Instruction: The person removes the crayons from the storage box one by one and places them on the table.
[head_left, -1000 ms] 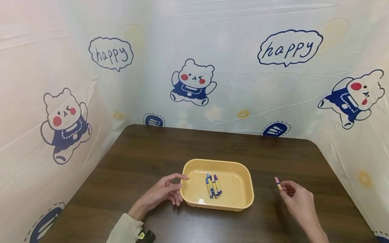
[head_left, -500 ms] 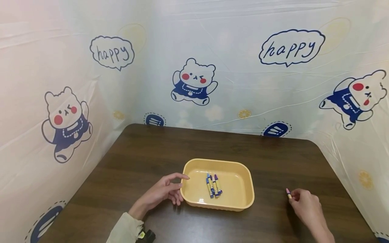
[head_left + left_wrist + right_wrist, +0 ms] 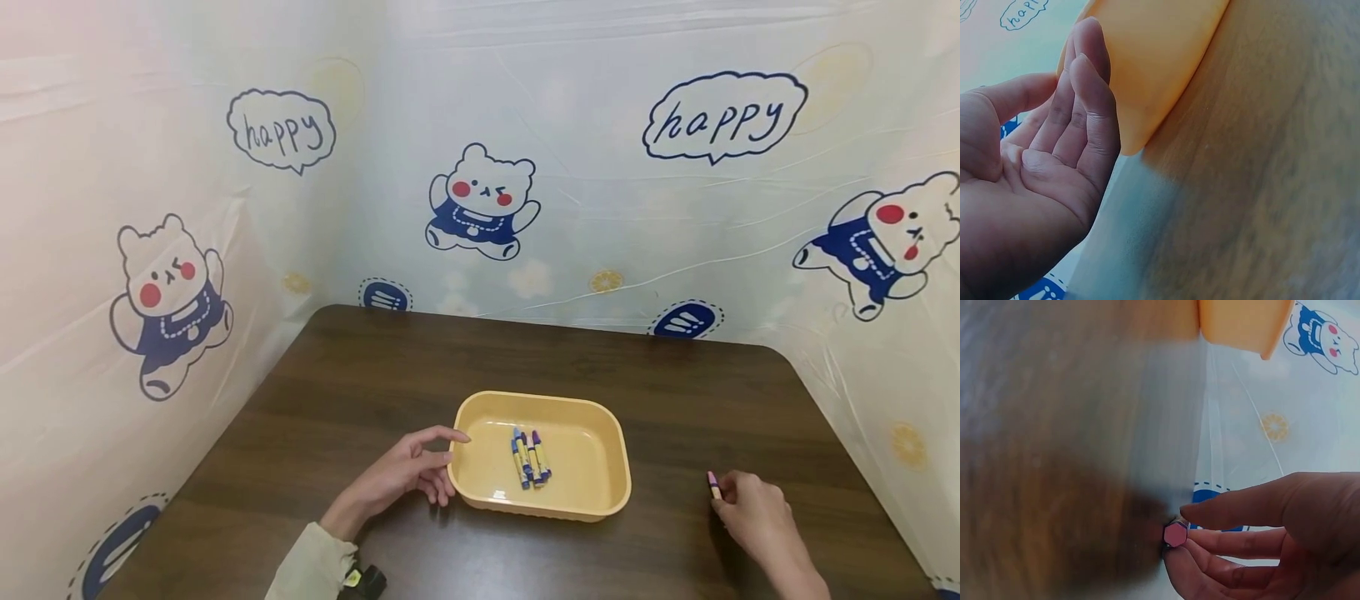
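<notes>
Two hands were seen low on the dark wooden counter (image 3: 360,383). The right hand (image 3: 753,517) pinched one pink crayon (image 3: 713,484) between thumb and fingers, at the counter surface and well apart from the tray. The left hand (image 3: 408,475) lay with relaxed, nearly straight fingers against the left wall of one yellow tray (image 3: 592,500). About four crayons (image 3: 530,457) were bunched side by side on the tray floor; the exact count could not be told. Beyond, the counter was enclosed by a plastic sheet (image 3: 600,208) printed with bears and "happy" bubbles.
</notes>
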### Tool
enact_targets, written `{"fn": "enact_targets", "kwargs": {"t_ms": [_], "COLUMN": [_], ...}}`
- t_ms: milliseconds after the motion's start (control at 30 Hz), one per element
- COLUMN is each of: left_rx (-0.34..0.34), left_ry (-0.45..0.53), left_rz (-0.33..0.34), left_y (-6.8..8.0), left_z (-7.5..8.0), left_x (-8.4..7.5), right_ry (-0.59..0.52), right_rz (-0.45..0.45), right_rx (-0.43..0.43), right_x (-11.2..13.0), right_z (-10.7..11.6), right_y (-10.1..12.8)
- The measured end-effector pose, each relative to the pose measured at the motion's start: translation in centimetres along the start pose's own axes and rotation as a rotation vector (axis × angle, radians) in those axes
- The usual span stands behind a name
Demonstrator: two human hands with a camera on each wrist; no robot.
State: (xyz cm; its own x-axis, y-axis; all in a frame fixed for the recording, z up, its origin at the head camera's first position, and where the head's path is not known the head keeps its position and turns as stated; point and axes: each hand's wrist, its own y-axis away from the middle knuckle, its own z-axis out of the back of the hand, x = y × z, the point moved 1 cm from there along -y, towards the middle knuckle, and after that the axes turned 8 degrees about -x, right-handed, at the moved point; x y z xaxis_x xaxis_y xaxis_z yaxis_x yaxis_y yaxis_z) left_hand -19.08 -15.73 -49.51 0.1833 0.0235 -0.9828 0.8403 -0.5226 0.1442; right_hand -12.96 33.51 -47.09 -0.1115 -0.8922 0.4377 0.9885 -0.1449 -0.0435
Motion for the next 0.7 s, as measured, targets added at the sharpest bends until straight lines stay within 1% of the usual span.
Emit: {"fn": "enact_targets", "kwargs": {"t_ms": [133,233,433,600,700], "left_rx": [-0.005,-0.009,-0.009,-0.016,-0.019], "left_ry": [-0.001,-0.005,-0.003,0.0,0.0], "left_rz": [0.005,0.005,0.016,0.019,0.02], "left_y": [-0.1,-0.1,-0.1,-0.1,-0.1], "left_z": [0.1,0.1,0.1,-0.1,0.0], "left_x": [0.1,0.1,0.2,0.2,0.1], "right_ry": [0.008,0.019,0.03,0.033,0.023], "right_rz": [0.011,0.017,0.058,0.111,0.14], "right_rx": [0.01,-0.006,-0.098,-0.179,-0.209], "right_x": [0.2,0.5,1.8,3.5,4.6], "right_z": [0.2,0.5,1.4,2.1,2.5], "right_y": [0.0,0.1,0.7,1.3,1.4]}}
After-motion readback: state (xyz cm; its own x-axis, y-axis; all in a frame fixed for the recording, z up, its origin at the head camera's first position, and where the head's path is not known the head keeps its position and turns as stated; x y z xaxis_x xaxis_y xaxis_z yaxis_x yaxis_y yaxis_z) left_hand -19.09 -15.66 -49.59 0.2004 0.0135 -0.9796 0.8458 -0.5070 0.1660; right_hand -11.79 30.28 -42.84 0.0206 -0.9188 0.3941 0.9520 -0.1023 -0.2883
